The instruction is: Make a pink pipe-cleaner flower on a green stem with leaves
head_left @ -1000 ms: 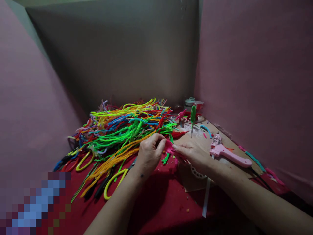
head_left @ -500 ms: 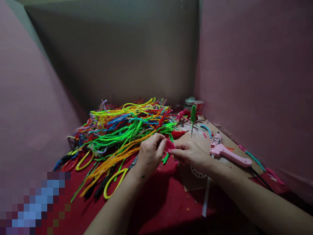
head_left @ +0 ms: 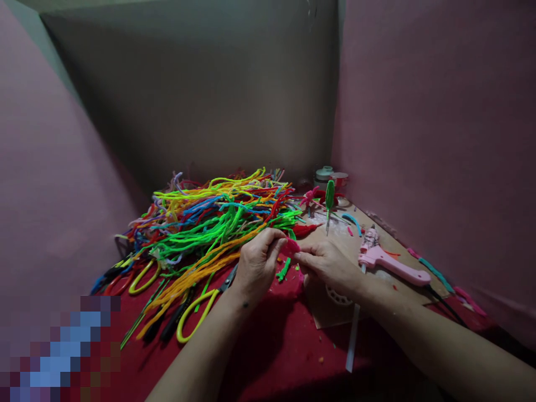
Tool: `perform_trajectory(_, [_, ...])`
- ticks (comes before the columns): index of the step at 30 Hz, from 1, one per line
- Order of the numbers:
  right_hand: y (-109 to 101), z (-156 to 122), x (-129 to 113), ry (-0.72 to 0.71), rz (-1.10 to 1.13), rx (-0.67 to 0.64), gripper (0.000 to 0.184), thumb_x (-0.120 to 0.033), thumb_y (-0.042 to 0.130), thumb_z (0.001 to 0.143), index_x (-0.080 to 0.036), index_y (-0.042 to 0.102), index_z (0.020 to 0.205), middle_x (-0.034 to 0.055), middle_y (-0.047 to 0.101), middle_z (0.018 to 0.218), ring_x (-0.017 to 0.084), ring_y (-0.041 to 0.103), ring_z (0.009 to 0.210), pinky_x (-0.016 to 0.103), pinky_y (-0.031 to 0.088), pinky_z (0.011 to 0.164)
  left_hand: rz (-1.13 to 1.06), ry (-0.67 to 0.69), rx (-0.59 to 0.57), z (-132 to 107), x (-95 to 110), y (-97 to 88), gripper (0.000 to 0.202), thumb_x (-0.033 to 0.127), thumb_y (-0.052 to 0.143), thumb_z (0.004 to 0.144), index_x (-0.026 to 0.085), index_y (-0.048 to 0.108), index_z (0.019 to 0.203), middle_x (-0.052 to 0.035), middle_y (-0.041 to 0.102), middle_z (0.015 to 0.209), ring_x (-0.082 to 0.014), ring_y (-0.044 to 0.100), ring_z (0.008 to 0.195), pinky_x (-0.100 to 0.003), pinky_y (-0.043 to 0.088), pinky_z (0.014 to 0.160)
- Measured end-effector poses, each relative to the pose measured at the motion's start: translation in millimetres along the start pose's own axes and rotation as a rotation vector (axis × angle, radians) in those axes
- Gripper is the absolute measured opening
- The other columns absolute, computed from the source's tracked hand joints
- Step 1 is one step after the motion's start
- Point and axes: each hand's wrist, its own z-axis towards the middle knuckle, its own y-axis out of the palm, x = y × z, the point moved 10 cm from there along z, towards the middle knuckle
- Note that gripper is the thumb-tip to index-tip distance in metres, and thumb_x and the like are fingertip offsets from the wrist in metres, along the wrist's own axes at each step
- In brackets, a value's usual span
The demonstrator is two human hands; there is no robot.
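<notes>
My left hand (head_left: 256, 262) and my right hand (head_left: 329, 265) meet over the red table cloth (head_left: 268, 346), both pinching a small pink pipe-cleaner piece (head_left: 291, 245) between thumb and fingers. A short green pipe-cleaner bit (head_left: 283, 272) lies just under the hands. Directly behind them spreads a big pile of many-coloured pipe cleaners (head_left: 209, 220). Yellow-handled scissors (head_left: 201, 310) lie beside my left wrist.
A pink glue gun (head_left: 391, 262) lies on a cardboard sheet (head_left: 335, 312) to the right, its cord running off right. A green leaf shape on a wire (head_left: 330, 198) and small jars (head_left: 330, 176) stand in the back corner. Pink walls close in on both sides.
My right hand has drawn closer to the left one, and the pink piece is now bunched into a smaller lump between the fingertips.
</notes>
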Motion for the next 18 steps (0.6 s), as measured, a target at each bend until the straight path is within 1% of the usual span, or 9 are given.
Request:
perform_trajectory(2, [-7, 0, -8, -0.066, -0.073, 0.070, 0.026, -0.022, 0.044, 0.079, -0.016, 0.046, 0.054, -0.0047, 0.038, 0.051, 0.008, 0.034, 0.049, 0.023, 0.025, 0.049, -0.100, -0.057, 0.003, 0, -5, 0.8, 0.015, 0.027, 0.049, 0.085, 0.018, 0.061, 0.086, 0.0025, 0.055, 0.061, -0.0080, 0.048, 0.050, -0.019, 0.038, 0.047])
perform_trajectory(4, [-13, -1, -14, -0.100, -0.139, 0.139, 0.028, -0.023, 0.041, 0.082, -0.016, 0.048, 0.055, -0.0042, 0.039, 0.051, 0.009, 0.035, 0.049, 0.023, 0.026, 0.049, -0.248, -0.138, 0.020, 1, -10, 0.9, 0.016, 0.028, 0.049, 0.084, 0.018, 0.059, 0.092, 0.0037, 0.052, 0.060, -0.0074, 0.047, 0.047, -0.019, 0.038, 0.045])
perform_trajectory(7, [-19, -3, -29, -0.175, -0.252, 0.214, 0.030, -0.021, 0.040, 0.084, -0.016, 0.050, 0.057, -0.0033, 0.042, 0.051, 0.009, 0.037, 0.050, 0.023, 0.028, 0.051, -0.497, -0.248, 0.071, 2, -17, -0.8, 0.021, 0.026, 0.051, 0.082, 0.019, 0.051, 0.102, 0.0050, 0.052, 0.063, -0.0069, 0.048, 0.043, -0.018, 0.037, 0.040])
perform_trajectory(9, [-22, -5, -40, -0.243, -0.351, 0.264, 0.029, -0.016, 0.040, 0.084, -0.016, 0.051, 0.057, -0.0023, 0.045, 0.052, 0.010, 0.040, 0.051, 0.023, 0.029, 0.052, -0.580, -0.273, 0.111, 2, -17, -4.9, 0.020, 0.026, 0.053, 0.080, 0.019, 0.049, 0.099, 0.0052, 0.053, 0.064, -0.0067, 0.047, 0.042, -0.018, 0.037, 0.038])
perform_trajectory(11, [-23, -5, -51, -0.308, -0.452, 0.312, 0.028, -0.014, 0.042, 0.084, -0.016, 0.051, 0.058, -0.0004, 0.049, 0.055, 0.011, 0.044, 0.054, 0.024, 0.031, 0.055, -0.559, -0.270, 0.135, 2, -15, -10.2, 0.012, 0.027, 0.053, 0.080, 0.017, 0.051, 0.087, 0.0051, 0.052, 0.060, -0.0058, 0.045, 0.041, -0.017, 0.035, 0.037])
perform_trajectory(13, [-22, -6, -60, -0.382, -0.540, 0.354, 0.025, -0.014, 0.043, 0.085, -0.015, 0.055, 0.062, 0.0027, 0.054, 0.061, 0.013, 0.049, 0.059, 0.025, 0.034, 0.058, -0.494, -0.248, 0.155, 2, -13, -15.8, 0.014, 0.029, 0.052, 0.082, 0.016, 0.052, 0.077, 0.0050, 0.051, 0.057, -0.0050, 0.043, 0.041, -0.016, 0.035, 0.038])
perform_trajectory(15, [-18, -6, -67, -0.454, -0.616, 0.387, 0.024, -0.015, 0.042, 0.087, -0.013, 0.058, 0.069, 0.0060, 0.059, 0.067, 0.015, 0.052, 0.063, 0.026, 0.036, 0.060, -0.447, -0.214, 0.180, 1, -10, -20.6, 0.015, 0.030, 0.051, 0.083, 0.016, 0.054, 0.077, 0.0049, 0.050, 0.057, -0.0052, 0.044, 0.044, -0.016, 0.036, 0.041])
perform_trajectory(18, [-12, -7, -73, -0.527, -0.736, 0.432, 0.025, -0.015, 0.041, 0.088, -0.012, 0.060, 0.072, 0.0077, 0.060, 0.068, 0.016, 0.052, 0.064, 0.026, 0.037, 0.061, -0.419, -0.152, 0.233, -1, -9, -26.4, 0.013, 0.029, 0.053, 0.083, 0.018, 0.056, 0.088, 0.0028, 0.055, 0.067, -0.0066, 0.050, 0.052, -0.017, 0.042, 0.048])
